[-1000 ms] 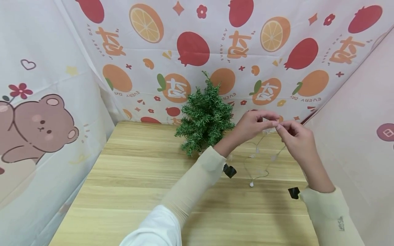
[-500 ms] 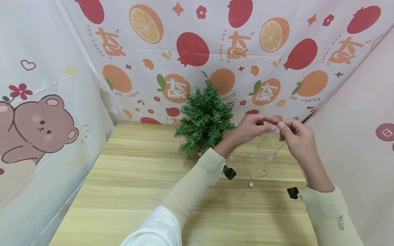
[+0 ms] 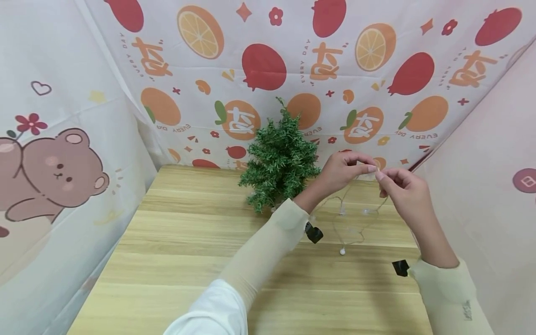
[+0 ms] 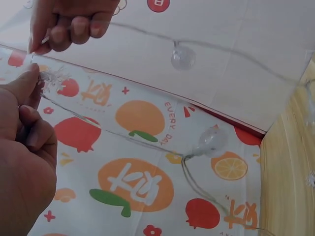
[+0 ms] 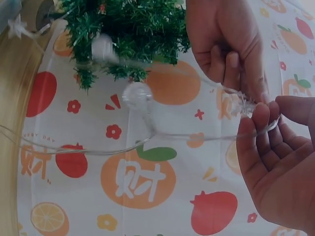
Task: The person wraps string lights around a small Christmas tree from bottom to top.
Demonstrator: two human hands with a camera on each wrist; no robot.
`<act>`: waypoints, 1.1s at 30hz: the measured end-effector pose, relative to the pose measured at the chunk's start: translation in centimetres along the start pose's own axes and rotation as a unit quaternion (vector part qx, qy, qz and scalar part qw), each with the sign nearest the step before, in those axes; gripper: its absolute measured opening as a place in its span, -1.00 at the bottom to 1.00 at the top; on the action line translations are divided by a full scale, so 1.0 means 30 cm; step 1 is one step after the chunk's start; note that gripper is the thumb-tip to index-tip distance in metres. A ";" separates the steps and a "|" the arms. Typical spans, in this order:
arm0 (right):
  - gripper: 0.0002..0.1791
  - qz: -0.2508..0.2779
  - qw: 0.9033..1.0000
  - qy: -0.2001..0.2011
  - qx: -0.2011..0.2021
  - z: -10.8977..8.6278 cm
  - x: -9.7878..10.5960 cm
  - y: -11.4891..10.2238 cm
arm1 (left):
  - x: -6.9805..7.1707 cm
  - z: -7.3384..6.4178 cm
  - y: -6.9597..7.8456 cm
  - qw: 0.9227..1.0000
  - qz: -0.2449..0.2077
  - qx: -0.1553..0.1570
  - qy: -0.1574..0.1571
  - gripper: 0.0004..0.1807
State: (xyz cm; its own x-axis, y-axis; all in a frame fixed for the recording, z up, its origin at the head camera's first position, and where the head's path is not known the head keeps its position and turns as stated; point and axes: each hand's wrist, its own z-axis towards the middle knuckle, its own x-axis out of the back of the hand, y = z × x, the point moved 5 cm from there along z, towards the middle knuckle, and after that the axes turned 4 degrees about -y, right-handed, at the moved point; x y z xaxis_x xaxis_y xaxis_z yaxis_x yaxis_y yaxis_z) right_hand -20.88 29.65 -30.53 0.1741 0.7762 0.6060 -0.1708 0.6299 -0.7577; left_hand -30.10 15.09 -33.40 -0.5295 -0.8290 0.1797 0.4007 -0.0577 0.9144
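Above the right rear of the table, my left hand [image 3: 345, 170] and right hand [image 3: 404, 188] meet fingertip to fingertip on a string of fairy lights [image 3: 362, 235]. In the left wrist view, the left thumb and finger pinch the clear wire beside a snowflake-shaped light [image 4: 53, 80]. The right hand [image 4: 74, 19] holds another stretch of that wire, which carries a round clear bulb [image 4: 183, 56]. Below the hands the string hangs in loops, its lower part down at the table. A small green artificial Christmas tree [image 3: 282, 163] stands left of the hands.
The wooden table [image 3: 180, 256] backs onto a fruit-print curtain [image 3: 289, 28]. Bear-print cloth [image 3: 63, 172] hangs on the left, pale cloth [image 3: 481, 186] on the right. In the right wrist view, a star-shaped light [image 5: 18, 27] lies near the tree's base.
Both hands stay almost in place, with small finger shifts at the wire. My left finger and thumb have drawn closer together. The hanging wire and bulbs have swayed slightly.
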 end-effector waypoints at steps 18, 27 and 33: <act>-0.79 0.096 0.994 -0.032 0.040 -0.081 -0.024 -0.036 | 0.030 0.041 0.094 0.974 0.180 -0.138 0.005 -0.78; -0.77 0.147 0.988 -0.053 0.024 -0.122 -0.079 0.006 | 0.085 0.069 0.063 0.985 0.138 -0.083 0.053 -0.77; -0.72 0.165 0.984 -0.063 0.025 -0.138 -0.116 0.017 | 0.127 0.099 0.063 0.993 0.093 -0.038 0.070 -0.77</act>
State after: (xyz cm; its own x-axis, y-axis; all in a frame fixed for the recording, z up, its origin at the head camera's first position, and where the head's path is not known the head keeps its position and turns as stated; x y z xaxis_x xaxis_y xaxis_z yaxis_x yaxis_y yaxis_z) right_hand -17.57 27.16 -34.02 -0.0191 0.9339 0.3569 -0.2452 0.3417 -0.9072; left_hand -33.57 13.46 -29.92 -0.3349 -0.8978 0.2858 0.5397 0.0659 0.8392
